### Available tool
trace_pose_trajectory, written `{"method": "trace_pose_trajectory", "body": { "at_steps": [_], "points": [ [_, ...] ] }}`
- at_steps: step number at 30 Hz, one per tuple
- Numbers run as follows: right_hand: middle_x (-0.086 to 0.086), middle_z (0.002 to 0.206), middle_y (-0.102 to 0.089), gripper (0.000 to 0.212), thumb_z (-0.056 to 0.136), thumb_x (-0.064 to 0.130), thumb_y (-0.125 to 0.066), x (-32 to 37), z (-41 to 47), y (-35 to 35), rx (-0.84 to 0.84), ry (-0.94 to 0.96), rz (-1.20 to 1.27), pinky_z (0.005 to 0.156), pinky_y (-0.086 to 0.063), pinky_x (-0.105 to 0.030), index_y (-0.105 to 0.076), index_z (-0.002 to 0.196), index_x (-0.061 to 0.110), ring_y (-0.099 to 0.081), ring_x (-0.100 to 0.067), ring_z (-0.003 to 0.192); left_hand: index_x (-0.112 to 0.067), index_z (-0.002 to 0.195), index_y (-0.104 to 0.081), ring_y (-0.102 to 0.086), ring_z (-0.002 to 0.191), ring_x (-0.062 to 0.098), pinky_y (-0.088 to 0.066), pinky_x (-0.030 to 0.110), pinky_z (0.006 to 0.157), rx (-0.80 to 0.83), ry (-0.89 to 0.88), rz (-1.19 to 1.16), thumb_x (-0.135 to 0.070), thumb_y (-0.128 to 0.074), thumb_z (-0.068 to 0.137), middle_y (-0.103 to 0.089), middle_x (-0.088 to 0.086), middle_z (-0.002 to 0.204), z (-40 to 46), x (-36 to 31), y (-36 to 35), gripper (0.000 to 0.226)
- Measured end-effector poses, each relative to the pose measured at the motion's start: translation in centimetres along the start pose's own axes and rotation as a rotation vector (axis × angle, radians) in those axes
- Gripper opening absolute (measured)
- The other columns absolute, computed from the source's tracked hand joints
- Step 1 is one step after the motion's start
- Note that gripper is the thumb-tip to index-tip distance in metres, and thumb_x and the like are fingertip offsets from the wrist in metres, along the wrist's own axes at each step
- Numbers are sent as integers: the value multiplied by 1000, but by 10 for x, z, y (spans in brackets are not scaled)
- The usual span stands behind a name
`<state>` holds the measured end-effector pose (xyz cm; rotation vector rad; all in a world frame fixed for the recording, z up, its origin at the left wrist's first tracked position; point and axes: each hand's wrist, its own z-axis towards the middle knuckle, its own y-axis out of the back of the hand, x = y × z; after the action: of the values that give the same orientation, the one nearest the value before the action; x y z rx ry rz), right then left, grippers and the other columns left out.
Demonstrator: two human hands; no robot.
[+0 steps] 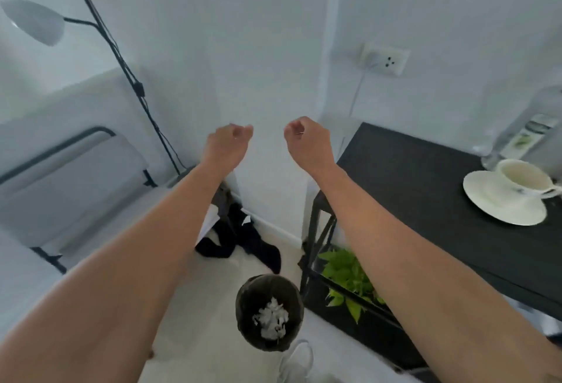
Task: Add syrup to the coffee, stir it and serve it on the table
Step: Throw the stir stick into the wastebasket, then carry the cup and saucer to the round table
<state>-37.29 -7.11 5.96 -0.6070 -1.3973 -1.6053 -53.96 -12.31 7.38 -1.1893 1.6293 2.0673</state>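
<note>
Hands: left hand (229,139) and right hand (305,136) are held out in front at the same height, apart from each other, each loosely curled with fingers together and nothing gripped; neither touches any object, which suggests a neutral pose rather than a working one.
Cup (524,180): white, is set on a white saucer (486,203) at the far right of the black table (425,188), well apart from both hands. Whether coffee is inside cannot be told.
Bottle (529,133): clear, is stood just behind the cup, probably kept close for pouring; whether it is the syrup cannot be told.
Spoon: none is seen.
Waste bin (269,311): is placed on the floor.
</note>
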Motion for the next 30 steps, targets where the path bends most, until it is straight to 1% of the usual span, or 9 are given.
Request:
{"method": "trace_pose_trajectory", "body": {
  "at_steps": [1,4,7,10,13,17,21,24,30],
  "points": [
    [-2,100,-69,22,103,23,-57,1,5,18,-35,0,-1,65,-36,-5,-69,108,6,-64,-16,93,-11,120,-67,-59,117,31,-42,33,95,-10,-47,-5,-46,-46,100,-67,10,121,3,-19,-2,46],
    [2,100,-66,23,103,24,-56,-1,15,72,-133,-16,0,80,-43,-19,-68,111,6,-64,-15,97,-14,120,-67,-59,118,29,-42,32,96,-12,-156,2,-47,-47,99,-68,7,123,10,-74,-13,45],
    [5,100,-63,24,103,25,-56,-13,16,129,-223,-39,-14,86,-49,-24,-68,114,7,-63,-13,97,-17,120,-67,-60,115,26,-42,31,92,37,-251,-2,-50,-47,98,-68,3,120,11,-122,-36,45],
    [6,101,-63,24,103,25,-56,-33,11,183,-316,-87,-21,85,-51,-25,-69,114,8,-64,-13,100,-17,122,-66,-59,116,25,-43,32,94,108,-347,-10,-50,-46,98,-68,2,122,8,-168,-68,46],
    [7,101,-65,23,102,27,-56,-56,1,235,-397,-144,-51,80,-44,-21,-68,114,11,-63,-11,97,-18,121,-67,-58,117,22,-40,28,91,176,-434,-24,-51,-48,96,-67,-1,123,2,-212,-107,45],
    [8,104,-68,21,101,29,-58,-92,-18,292,-476,-233,-79,81,-47,-24,-68,113,15,-64,-12,102,-17,129,-64,-55,125,19,-39,30,100,293,-521,-6,-56,-53,93,-64,-3,132,-12,-256,-165,54],
    [-1,119,-71,30,100,29,-61,-130,-41,334,-498,-279,-171,92,-41,-22,-64,125,13,-62,-15,115,-16,135,-58,-54,128,16,-40,32,106,421,-583,26,-66,-63,83,-59,-4,138,-33,-280,-218,73],
    [0,123,-69,35,97,32,-65,-162,-59,354,-531,-340,-214,101,-45,-30,-62,127,14,-60,-16,119,-17,139,-54,-52,130,15,-40,32,107,528,-582,56,-70,-75,67,-57,-5,141,-45,-284,-250,92],
    [1,122,-66,47,90,39,-74,-227,-92,360,-448,-439,-222,98,-49,-31,-62,128,16,-60,-15,117,-20,145,-46,-47,135,14,-35,33,111,673,-525,115,-71,-84,51,-51,-6,147,-54,-265,-302,113]
  ]
}}
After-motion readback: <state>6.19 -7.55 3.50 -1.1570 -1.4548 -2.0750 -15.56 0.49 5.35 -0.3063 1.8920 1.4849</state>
